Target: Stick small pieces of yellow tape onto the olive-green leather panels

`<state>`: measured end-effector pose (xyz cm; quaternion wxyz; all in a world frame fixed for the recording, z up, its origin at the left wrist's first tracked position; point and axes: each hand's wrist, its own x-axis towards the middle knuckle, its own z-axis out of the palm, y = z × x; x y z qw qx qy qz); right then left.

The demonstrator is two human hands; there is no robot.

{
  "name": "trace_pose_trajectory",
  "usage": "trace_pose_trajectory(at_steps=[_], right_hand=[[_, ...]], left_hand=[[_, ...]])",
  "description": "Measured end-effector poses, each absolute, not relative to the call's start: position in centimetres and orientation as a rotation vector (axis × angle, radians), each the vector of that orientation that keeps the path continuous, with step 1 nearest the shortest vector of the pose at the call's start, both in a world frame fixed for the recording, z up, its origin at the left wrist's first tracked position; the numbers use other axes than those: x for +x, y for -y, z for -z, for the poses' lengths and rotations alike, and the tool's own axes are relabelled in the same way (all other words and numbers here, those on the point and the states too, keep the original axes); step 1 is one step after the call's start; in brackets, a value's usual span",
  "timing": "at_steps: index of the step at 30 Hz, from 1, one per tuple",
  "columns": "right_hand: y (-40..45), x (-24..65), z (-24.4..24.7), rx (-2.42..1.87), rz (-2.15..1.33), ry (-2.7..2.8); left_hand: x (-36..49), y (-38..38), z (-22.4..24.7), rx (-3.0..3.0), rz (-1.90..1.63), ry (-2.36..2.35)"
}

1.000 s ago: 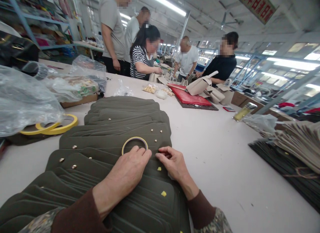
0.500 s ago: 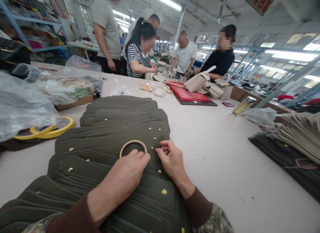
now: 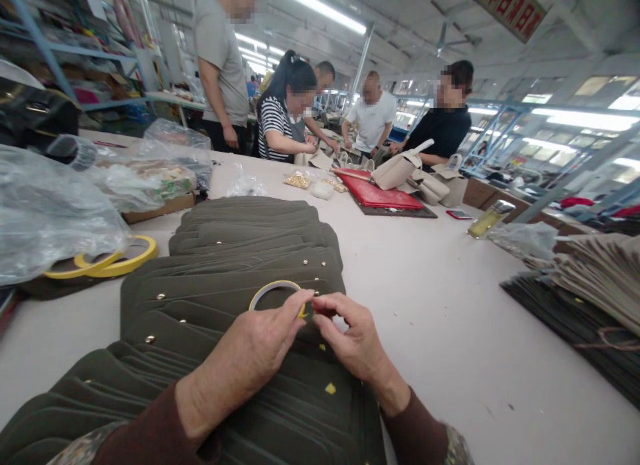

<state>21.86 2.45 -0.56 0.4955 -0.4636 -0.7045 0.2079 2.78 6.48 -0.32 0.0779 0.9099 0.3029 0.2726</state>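
Observation:
My left hand [image 3: 255,338] is closed around a narrow roll of yellow tape [image 3: 257,293], held above overlapping dark green flat pieces [image 3: 210,278]. A bit of yellow tape shows at its fingertips. My right hand [image 3: 353,335] meets it there, thumb and fingers bent together in a pinch; whatever is between them is hidden. The green pieces lie fanned in layered rows, with small shiny metal studs [image 3: 150,339] on several of them. A small yellow tape piece [image 3: 330,389] sticks to one piece nearer me.
Two yellow tape rolls [image 3: 131,257] lie at left beside clear plastic bags [image 3: 55,218]. Gold fittings in a bag [image 3: 297,180], a red pad [image 3: 377,188] and beige bags [image 3: 397,168] are farther back. A bottle [image 3: 490,220] and stacked pieces [image 3: 600,278] stand right. Several people work beyond.
My left hand has turned and risen with the tape roll, its fingertips now at my right hand. The right hand has lifted off the green piece's edge. The view has shifted slightly.

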Motion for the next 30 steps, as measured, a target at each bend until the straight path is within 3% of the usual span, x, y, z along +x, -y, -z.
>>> trace_pose_trajectory(at_steps=[13,17,23,30], right_hand=[[-2.1,20.4,1.8,-1.189,-0.078,1.794],[-1.8,19.8,1.5,-1.334,-0.269,1.645],[-2.6,20.0,1.7,-1.431,-0.976,1.115],[-3.5,23.1,3.8,-1.49,-0.948,1.067]], left_hand=[[3.0,-6.2,-0.2,2.661,-0.592,-0.946],[3.1,-6.1,-0.2,2.679,-0.618,-0.975],[3.9,-5.3,-0.2,2.791,-0.835,-0.867],[4.5,-5.2,0.0,2.899,-0.397,-1.132]])
